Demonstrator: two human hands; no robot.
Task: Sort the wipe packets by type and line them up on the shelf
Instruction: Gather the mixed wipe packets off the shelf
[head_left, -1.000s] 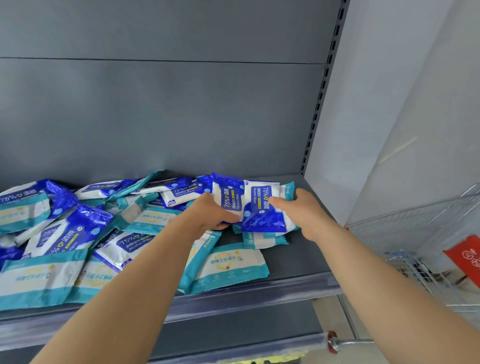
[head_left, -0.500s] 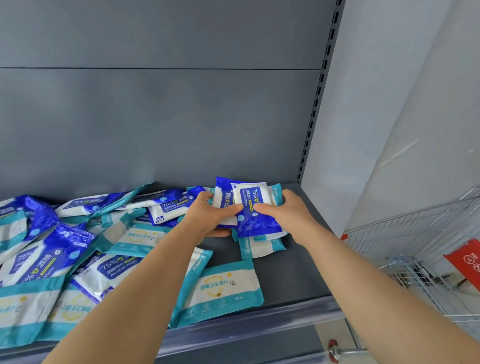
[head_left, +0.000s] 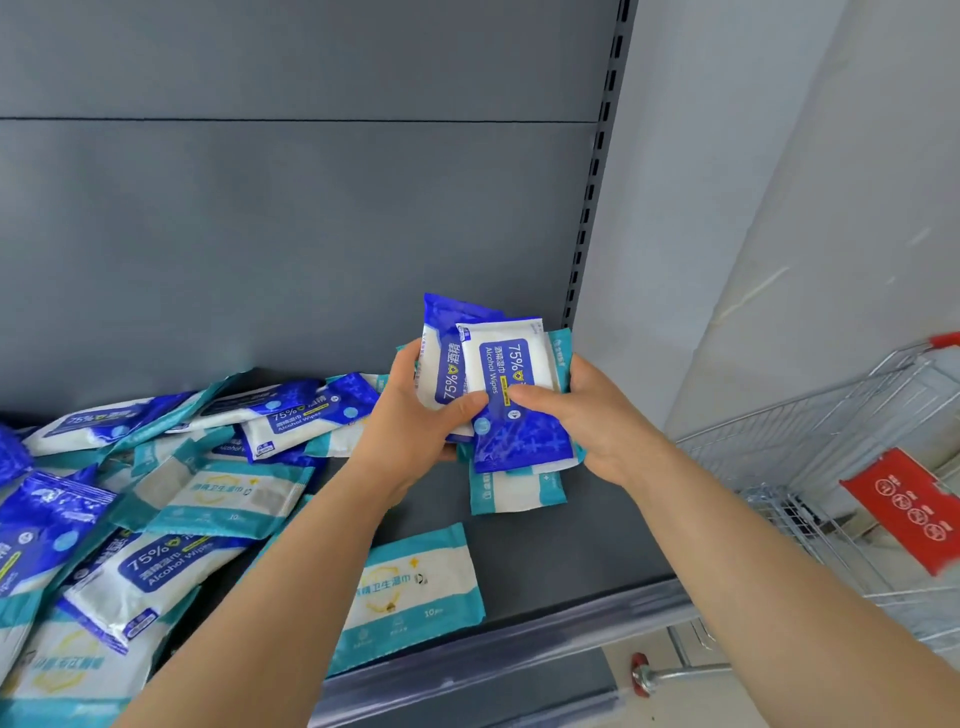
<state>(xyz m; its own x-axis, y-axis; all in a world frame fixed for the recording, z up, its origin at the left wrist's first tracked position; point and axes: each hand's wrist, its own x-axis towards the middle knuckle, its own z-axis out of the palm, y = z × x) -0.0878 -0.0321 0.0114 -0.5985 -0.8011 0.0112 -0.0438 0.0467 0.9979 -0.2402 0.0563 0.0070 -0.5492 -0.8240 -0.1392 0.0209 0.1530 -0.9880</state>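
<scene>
above the shelf (head_left: 597, 545), left hand (head_left: 415, 421) and right hand (head_left: 597, 421) grip blue packets (head_left: 511, 374) labelled "75% alcohol wipes".

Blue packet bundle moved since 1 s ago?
Yes, upward. The blue packet bundle now reaches well up the back panel; earlier its top was level with the shelf rear edge.

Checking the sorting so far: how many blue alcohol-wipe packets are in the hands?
2. The front blue packet sits under both thumbs; the rear blue packet is behind it, against the left hand. Others may be hidden.
</scene>
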